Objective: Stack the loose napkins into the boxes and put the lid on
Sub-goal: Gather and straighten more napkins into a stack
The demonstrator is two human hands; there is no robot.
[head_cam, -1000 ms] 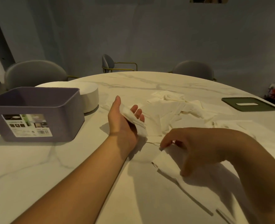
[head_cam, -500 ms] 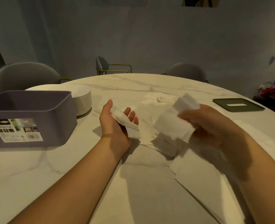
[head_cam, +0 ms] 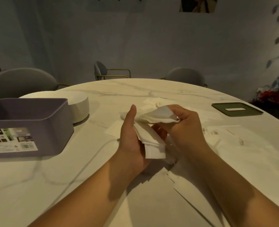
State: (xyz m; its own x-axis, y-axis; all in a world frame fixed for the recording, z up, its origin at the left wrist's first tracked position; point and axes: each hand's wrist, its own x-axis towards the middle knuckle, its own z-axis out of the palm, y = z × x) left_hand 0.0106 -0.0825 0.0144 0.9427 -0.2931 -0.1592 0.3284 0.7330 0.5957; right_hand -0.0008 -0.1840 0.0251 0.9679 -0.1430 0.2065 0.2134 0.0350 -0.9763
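- Holding a stack of napkins [head_cam: 153, 145] in our left hand [head_cam: 132, 141], we see in the head view that the thumb stands straight up while the fingers curl under the stack.
- Our right hand [head_cam: 184, 126] pinches a single napkin [head_cam: 158, 115] at its 3 o'clock end, fingertips clamped together on it. This napkin lies across the top of the stack.
- We find the purple box [head_cam: 29, 125] at 9 o'clock from the hands, upright and open-topped on the marble table [head_cam: 53, 185]. We cannot see its floor.
- Just behind the box, at 10 o'clock, sits a white round container [head_cam: 79, 108].
- At 2 o'clock the green lid [head_cam: 237, 108] lies flat, well apart from the box.
- We see loose napkins [head_cam: 153, 101] at 12 o'clock beyond the hands, and more from 3 to 5 o'clock.
- Grey chairs [head_cam: 21, 81] stand at the far edge.
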